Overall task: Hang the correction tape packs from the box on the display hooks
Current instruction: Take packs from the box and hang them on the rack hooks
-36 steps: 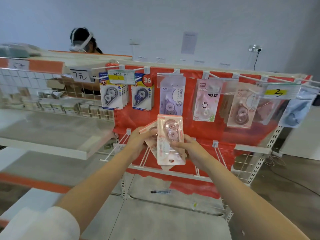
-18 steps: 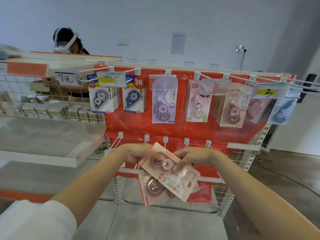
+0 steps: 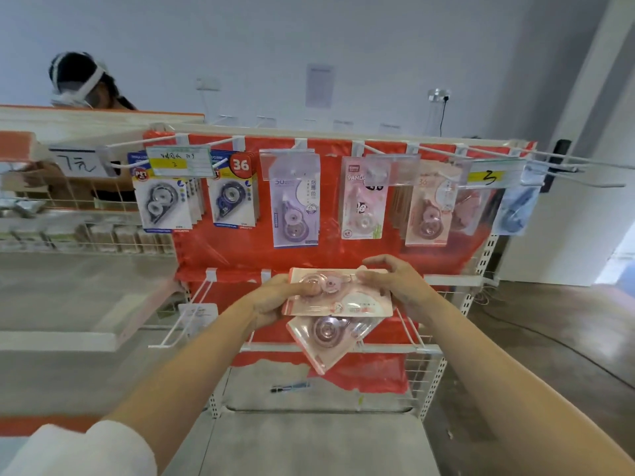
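Note:
I hold pink correction tape packs in front of the lower row of white display hooks (image 3: 178, 321). The top pack (image 3: 347, 297) lies sideways; my left hand (image 3: 275, 298) grips its left end with the thumb on the clear blister. My right hand (image 3: 395, 286) holds the pack's right end, fingers partly spread. A second pink pack (image 3: 326, 341) hangs tilted beneath the first. The upper hooks carry hung packs: blue ones (image 3: 161, 201), a purple one (image 3: 297, 204), a panda one (image 3: 362, 204) and pink ones (image 3: 429, 207). No box is in view.
The red backboard (image 3: 220, 249) stands on a white metal rack with a wire basket (image 3: 422, 369) at lower right. A pen (image 3: 290, 386) lies on the bottom shelf. A shelf unit (image 3: 68, 290) fills the left. Another person with a headset (image 3: 79, 84) stands behind the rack.
The packs came down from in front of the upper row to the lower hooks. The top pack turned from upright to sideways, and a second pack now shows below it.

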Motion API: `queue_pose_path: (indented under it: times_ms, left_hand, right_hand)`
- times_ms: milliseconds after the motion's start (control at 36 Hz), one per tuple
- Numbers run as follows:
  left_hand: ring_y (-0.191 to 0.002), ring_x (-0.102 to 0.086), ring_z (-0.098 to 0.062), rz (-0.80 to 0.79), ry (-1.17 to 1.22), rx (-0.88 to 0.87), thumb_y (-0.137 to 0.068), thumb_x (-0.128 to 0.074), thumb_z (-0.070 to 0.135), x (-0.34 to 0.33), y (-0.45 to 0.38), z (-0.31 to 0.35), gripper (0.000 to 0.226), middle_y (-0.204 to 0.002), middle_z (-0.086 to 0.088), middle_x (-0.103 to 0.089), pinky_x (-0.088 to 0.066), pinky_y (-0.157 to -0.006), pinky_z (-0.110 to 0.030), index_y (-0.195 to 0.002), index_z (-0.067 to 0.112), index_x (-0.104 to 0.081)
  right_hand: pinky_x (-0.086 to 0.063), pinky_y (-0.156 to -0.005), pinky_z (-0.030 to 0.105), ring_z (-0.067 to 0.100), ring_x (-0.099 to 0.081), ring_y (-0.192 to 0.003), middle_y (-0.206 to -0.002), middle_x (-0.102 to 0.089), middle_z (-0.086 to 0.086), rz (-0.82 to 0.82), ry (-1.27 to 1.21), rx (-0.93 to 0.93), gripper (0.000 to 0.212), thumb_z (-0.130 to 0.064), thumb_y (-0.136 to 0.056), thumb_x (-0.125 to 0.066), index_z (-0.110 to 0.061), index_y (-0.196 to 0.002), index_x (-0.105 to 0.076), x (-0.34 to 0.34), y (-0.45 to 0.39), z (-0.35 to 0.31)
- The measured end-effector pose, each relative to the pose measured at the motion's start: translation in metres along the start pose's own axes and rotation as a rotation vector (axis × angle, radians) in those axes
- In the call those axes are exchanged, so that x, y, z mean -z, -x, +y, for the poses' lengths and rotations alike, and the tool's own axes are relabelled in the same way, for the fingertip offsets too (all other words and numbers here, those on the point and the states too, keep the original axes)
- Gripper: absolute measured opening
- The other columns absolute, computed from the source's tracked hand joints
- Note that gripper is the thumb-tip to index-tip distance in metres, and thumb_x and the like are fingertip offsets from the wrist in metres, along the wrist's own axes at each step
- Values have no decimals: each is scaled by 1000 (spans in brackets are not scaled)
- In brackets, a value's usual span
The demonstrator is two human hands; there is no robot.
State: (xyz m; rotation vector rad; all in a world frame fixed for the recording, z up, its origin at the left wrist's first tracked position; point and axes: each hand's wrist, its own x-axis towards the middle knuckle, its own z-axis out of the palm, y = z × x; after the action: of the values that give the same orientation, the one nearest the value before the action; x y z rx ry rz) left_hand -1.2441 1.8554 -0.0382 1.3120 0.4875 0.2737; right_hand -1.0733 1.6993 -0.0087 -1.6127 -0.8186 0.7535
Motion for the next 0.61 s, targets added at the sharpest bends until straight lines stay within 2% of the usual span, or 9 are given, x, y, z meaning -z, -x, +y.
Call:
queue_pose_path:
  times_ms: [139, 250, 278, 333, 361, 389, 500, 556, 611]
  left_hand:
    - [-70, -70, -17, 22, 14, -28, -64, -73, 10, -13, -7, 1, 26, -82, -9, -74, -57, -75, -33, -90, 8, -69]
    - [-73, -70, -18, 38, 32, -53, -75, -72, 5, -20, -9, 4, 19, -82, -7, -74, -56, -77, -35, -93, 9, -68]
    - [-72, -70, -18, 39, 60, -66, -71, -77, 8, -21, -9, 4, 23, -82, -8, -74, -57, -75, -34, -92, 8, -68]
    - [-74, -71, -21, 45, 146, -98, -47, -94, 21, -20, -11, 4, 53, -87, -12, -74, -59, -71, -34, -93, 6, -71]
    - [-76, -71, -22, 52, 186, -112, -37, -96, 22, -20, -12, 4, 66, -90, -13, -74, -60, -72, -36, -95, 6, -71]
    - [-78, -71, -23, 65, 224, -128, -35, -96, 20, -20, -13, 4, 69, -93, -14, -73, -59, -74, -36, -98, 5, -70]
    - [-85, -70, -22, 133, 386, -197, -63, -77, 11, -32, -16, 2, 50, -103, -13, -71, -53, -87, -38, -111, 6, -65]
    - [-83, -70, -20, 171, 430, -219, -66, -74, 10, -43, -19, 0, 43, -99, -11, -72, -54, -85, -38, -108, 9, -65]
    - [-78, -71, -17, 192, 448, -231, -71, -72, 8, -54, -20, -1, 35, -90, -7, -74, -57, -76, -33, -105, 11, -66]
  right_hand:
    - [-54, -70, 41, 24, -66, -83, -103, -67, 11, 47, -10, -13, 30, -25, -80, -76, -15, -103, -61, 10, 1, 4]
    - [-53, -77, 43, 23, -66, -81, -96, -68, 9, 50, -13, -26, 40, -43, -81, -70, -12, -104, -61, 21, 2, 4]
    - [-54, -77, 41, 22, -65, -81, -94, -68, 7, 54, -21, -37, 43, -49, -82, -66, -11, -103, -61, 24, 3, 4]
    - [-54, -77, 37, 24, -66, -87, -98, -69, 8, 85, -61, -73, 51, -57, -84, -58, -11, -106, -60, 29, 4, 5]
    - [-55, -78, 37, 27, -67, -90, -101, -69, 11, 101, -95, -94, 55, -60, -85, -55, -11, -109, -59, 31, 5, 7]
    - [-56, -78, 37, 29, -68, -91, -102, -70, 13, 110, -140, -109, 58, -62, -85, -53, -10, -111, -58, 34, 7, 8]
    - [-58, -74, 39, 29, -70, -89, -106, -68, 17, 19, -329, -145, 63, -56, -78, -60, -7, -117, -53, 34, 20, 13]
    - [-58, -76, 41, 27, -69, -87, -105, -67, 15, -64, -325, -147, 62, -48, -76, -65, -6, -120, -54, 27, 26, 16]
    - [-57, -77, 43, 25, -68, -83, -103, -67, 12, -96, -349, -130, 61, -36, -77, -70, -6, -125, -49, 20, 28, 18]
